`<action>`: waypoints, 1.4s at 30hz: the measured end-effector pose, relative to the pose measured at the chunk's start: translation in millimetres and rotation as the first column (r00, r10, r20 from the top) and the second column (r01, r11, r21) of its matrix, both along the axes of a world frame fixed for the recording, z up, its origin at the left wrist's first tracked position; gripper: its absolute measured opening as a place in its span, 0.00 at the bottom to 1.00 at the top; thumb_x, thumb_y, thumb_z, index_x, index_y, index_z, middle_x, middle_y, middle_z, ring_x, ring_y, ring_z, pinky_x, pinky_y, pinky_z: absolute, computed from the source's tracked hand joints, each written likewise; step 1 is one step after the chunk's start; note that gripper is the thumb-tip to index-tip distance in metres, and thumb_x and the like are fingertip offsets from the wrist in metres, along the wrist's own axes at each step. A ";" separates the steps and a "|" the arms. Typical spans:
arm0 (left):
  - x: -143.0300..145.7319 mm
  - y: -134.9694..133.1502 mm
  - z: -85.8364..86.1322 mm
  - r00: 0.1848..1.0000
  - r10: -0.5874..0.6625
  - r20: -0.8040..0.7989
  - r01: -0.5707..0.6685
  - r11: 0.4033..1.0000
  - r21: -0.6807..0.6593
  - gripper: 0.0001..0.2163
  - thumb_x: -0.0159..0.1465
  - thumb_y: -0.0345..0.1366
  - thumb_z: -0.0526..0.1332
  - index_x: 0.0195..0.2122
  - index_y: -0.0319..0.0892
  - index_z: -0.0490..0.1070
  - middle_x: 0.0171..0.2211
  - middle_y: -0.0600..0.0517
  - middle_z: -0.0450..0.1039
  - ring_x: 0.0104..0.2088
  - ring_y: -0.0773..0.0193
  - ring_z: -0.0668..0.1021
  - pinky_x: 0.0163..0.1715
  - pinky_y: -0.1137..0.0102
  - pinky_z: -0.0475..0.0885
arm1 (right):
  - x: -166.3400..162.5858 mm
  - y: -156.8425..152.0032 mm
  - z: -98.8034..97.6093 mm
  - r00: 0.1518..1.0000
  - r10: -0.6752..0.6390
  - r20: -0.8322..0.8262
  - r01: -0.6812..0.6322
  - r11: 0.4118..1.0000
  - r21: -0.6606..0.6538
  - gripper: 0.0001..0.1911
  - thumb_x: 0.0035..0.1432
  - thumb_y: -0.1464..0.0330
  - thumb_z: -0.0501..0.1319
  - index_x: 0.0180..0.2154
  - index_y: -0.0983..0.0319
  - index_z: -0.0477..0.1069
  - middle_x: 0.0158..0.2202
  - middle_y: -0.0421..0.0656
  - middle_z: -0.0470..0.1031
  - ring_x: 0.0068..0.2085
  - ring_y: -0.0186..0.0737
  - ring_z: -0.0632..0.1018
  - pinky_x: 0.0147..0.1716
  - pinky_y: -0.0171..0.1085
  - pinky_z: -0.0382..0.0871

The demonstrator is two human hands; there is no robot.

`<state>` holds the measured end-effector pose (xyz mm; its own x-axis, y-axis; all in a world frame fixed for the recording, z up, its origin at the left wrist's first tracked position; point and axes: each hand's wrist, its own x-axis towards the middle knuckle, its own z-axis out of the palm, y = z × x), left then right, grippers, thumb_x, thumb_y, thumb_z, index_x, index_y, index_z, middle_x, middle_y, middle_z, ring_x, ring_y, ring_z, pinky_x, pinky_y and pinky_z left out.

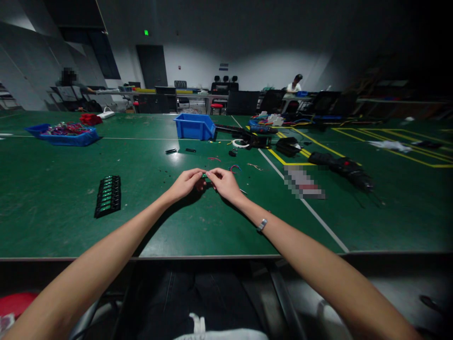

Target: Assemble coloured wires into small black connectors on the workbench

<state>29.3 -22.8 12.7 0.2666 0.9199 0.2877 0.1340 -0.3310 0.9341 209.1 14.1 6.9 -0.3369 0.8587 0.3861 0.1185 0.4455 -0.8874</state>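
Observation:
Over the middle of the green table, my left hand [188, 183] and my right hand [223, 183] meet fingertip to fingertip. Both are closed in a pinch on a small green piece [204, 175], which looks like a little circuit board; the fingers cover most of it. To the left lies a black tray [108, 195] with a row of green boards in it. Short red wires [214, 159] and a red and blue wire loop [234, 168] lie just beyond my right hand. Two small black strips [171, 151] rest further back.
A blue bin [194, 127] stands at the back centre, near a black tool [251, 138] and a white ring [240, 143]. Blue trays [71, 136] of wires sit back left. A dark tool [341, 169] lies to the right. Two people [294, 86] sit at far benches.

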 end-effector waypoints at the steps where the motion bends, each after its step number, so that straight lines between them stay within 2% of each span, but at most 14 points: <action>1: 0.2 -0.4 0.5 1.000 0.001 -0.002 -0.001 1.000 0.003 0.17 0.70 0.44 0.55 0.48 0.35 0.74 0.31 0.49 0.76 0.27 0.66 0.77 0.30 0.71 0.73 | -0.2 0.0 -0.3 1.000 0.000 -0.002 0.000 1.000 0.006 0.19 0.59 0.53 0.62 0.34 0.64 0.76 0.25 0.42 0.74 0.28 0.38 0.73 0.26 0.34 0.65; 19: -0.6 3.5 -4.2 1.000 -0.007 0.016 0.008 1.000 -0.004 0.19 0.70 0.45 0.55 0.50 0.35 0.73 0.32 0.48 0.76 0.27 0.66 0.77 0.30 0.72 0.73 | -1.3 -0.2 -1.9 0.998 -0.056 0.003 0.055 0.994 0.096 0.17 0.61 0.55 0.61 0.34 0.63 0.74 0.30 0.43 0.76 0.31 0.38 0.74 0.31 0.35 0.68; 22: -0.8 4.6 -5.4 0.999 -0.014 0.038 0.014 1.000 -0.005 0.19 0.70 0.45 0.55 0.50 0.35 0.74 0.32 0.48 0.76 0.27 0.66 0.77 0.30 0.72 0.72 | -1.7 0.6 -3.0 0.998 -0.054 -0.019 0.054 0.998 0.041 0.17 0.59 0.54 0.63 0.37 0.62 0.72 0.30 0.42 0.75 0.30 0.37 0.74 0.28 0.33 0.68; 29: 0.0 3.2 -4.2 0.996 -0.024 0.083 0.027 0.999 -0.030 0.18 0.69 0.46 0.56 0.48 0.35 0.74 0.32 0.49 0.76 0.27 0.66 0.77 0.30 0.72 0.73 | -4.2 1.8 -6.6 0.993 0.058 -0.105 -0.071 0.991 -0.118 0.19 0.58 0.53 0.64 0.40 0.61 0.69 0.30 0.42 0.75 0.32 0.40 0.79 0.19 0.31 0.68; 42: -0.5 3.1 -5.0 0.993 -0.049 0.108 0.053 0.998 -0.037 0.18 0.69 0.45 0.56 0.49 0.35 0.74 0.34 0.47 0.76 0.28 0.66 0.77 0.30 0.72 0.73 | -4.7 -1.0 -2.8 0.981 0.097 -0.165 -0.120 0.983 -0.139 0.20 0.57 0.54 0.66 0.41 0.62 0.66 0.29 0.41 0.75 0.32 0.41 0.81 0.20 0.31 0.70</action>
<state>28.9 -19.7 7.6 0.2832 0.9172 0.2804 0.0160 -0.2968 0.9548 204.4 13.1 4.1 -0.3764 0.8717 0.3137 -0.0696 0.3110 -0.9479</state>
